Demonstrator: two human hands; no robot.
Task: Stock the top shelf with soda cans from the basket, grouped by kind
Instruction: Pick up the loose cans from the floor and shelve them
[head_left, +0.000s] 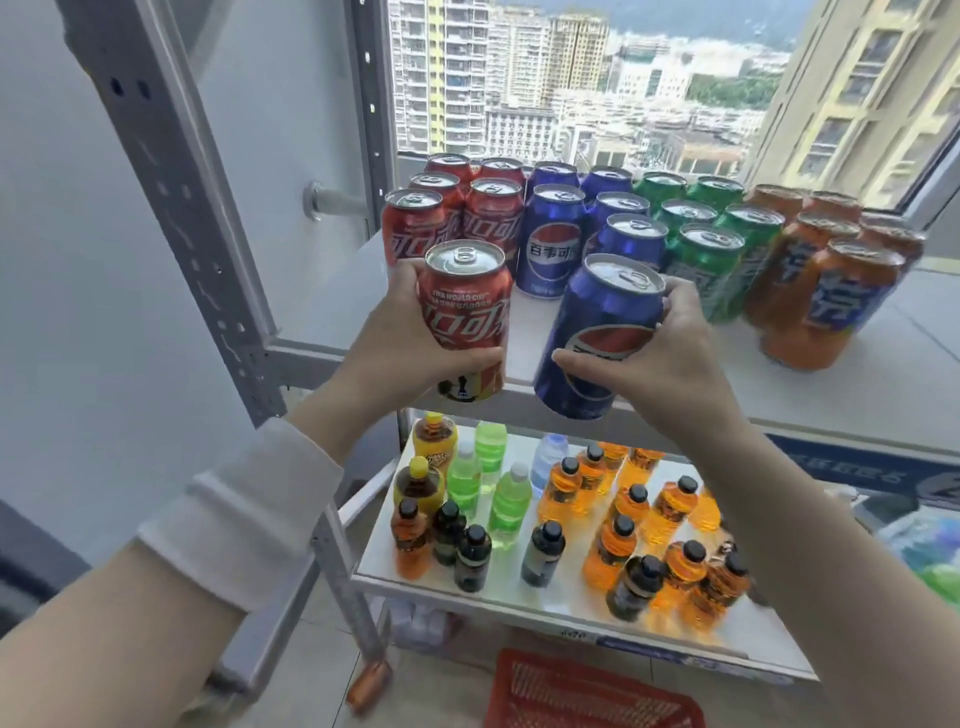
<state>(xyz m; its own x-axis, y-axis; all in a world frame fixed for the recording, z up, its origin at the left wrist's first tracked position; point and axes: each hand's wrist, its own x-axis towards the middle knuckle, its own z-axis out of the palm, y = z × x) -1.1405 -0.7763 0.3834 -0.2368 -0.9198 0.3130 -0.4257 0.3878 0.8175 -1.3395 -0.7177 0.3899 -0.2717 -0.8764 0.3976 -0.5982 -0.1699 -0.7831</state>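
The red can (465, 306), marked FIFA WORLD CUP, and the tilted blue can (597, 332) with the Pepsi globe are held at the top shelf's (883, 384) front edge, before their matching rows. The left hand (395, 332) wraps the red one and the right hand (670, 358) the blue, fingers curled round mid-wall. They are probably full, stiff, smooth and apt to slip.

Bright daylight floods in from the wide window (571, 78) behind the white top shelf (831, 405); wide-angle distortion bows the grey metal upright (169, 171), and the frame's lower corners blur softly.
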